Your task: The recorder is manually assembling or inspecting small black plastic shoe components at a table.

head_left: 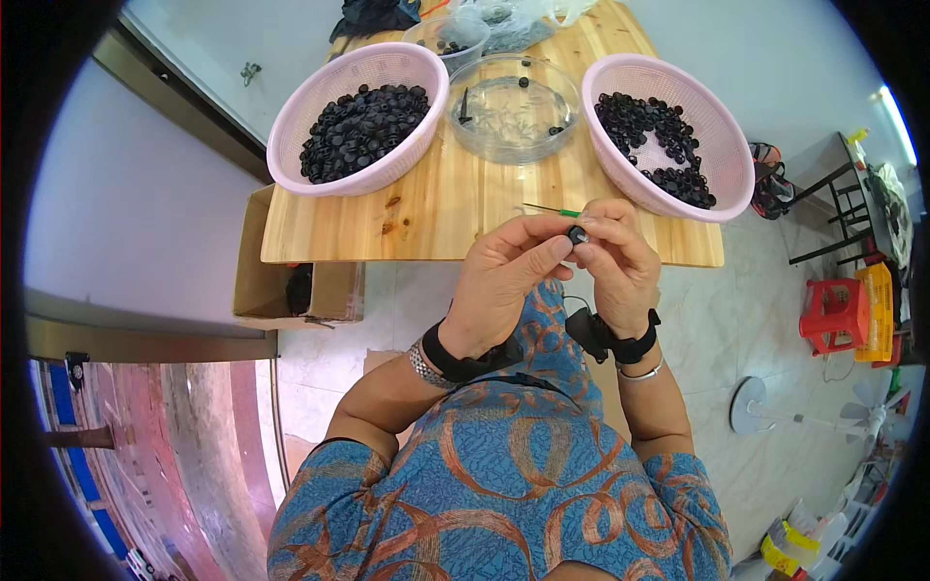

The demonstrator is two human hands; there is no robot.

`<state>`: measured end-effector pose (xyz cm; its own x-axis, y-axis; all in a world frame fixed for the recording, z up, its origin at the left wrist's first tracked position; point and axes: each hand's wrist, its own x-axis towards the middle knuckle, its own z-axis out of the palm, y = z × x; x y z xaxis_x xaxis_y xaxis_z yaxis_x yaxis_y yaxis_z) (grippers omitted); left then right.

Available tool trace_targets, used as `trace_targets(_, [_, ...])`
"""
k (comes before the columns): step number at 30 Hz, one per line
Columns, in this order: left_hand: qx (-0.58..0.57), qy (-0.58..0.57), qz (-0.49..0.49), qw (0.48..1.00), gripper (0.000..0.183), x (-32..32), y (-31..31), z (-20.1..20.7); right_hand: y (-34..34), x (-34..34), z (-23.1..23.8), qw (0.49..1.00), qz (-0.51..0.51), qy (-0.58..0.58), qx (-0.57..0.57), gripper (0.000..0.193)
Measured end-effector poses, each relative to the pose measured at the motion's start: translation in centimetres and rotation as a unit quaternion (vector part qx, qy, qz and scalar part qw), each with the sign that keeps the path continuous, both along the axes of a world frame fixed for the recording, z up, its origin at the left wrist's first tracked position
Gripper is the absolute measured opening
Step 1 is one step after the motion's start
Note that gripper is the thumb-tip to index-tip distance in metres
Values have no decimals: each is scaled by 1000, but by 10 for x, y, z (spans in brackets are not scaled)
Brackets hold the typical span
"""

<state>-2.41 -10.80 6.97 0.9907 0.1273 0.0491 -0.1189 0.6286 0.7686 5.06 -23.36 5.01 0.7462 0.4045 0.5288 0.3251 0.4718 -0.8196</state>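
Over the near edge of the table, my left hand and my right hand meet. Between their fingertips is a small black round part with a pale spot on its face. Both hands are closed in a pinch on it. Just beyond the right fingers, a thin tool with a green handle points its dark shaft leftward; whether it lies on the table or is tucked in the right hand I cannot tell. Similar black parts fill the left pink basket and partly cover the bottom of the right pink basket.
A clear round tray with a few black pieces stands between the baskets on the wooden table. Behind it are a clear bowl and plastic bags. Below the table's left side is a cardboard box; a red stool stands right.
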Motion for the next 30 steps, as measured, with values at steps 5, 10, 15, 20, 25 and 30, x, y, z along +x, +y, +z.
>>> trace_targets(5, [5, 7, -33, 999, 22, -1, 2, -2, -7, -2, 5, 999, 27, 31, -10, 22])
trace_targets(10, [-73, 61, -75, 993, 22, 1, 4, 0, -10, 2, 2, 999, -7, -29, -45, 23])
trace_targets(15, [-81, 65, -73, 992, 21, 1, 3, -7, -9, 1, 2, 994, -10, -58, -87, 26])
trace_targets(20, [-72, 72, -94, 990, 21, 2, 5, -7, -14, 3, -1, 998, 15, -22, -63, 25])
trace_targets(25, [-65, 83, -92, 990, 20, 0, 3, -7, -16, 1, -1, 997, 37, -3, -72, 22])
trace_targets(30, [-58, 85, -88, 991, 18, 0, 0, -8, -13, 1, -7, 999, 36, -8, -30, 19])
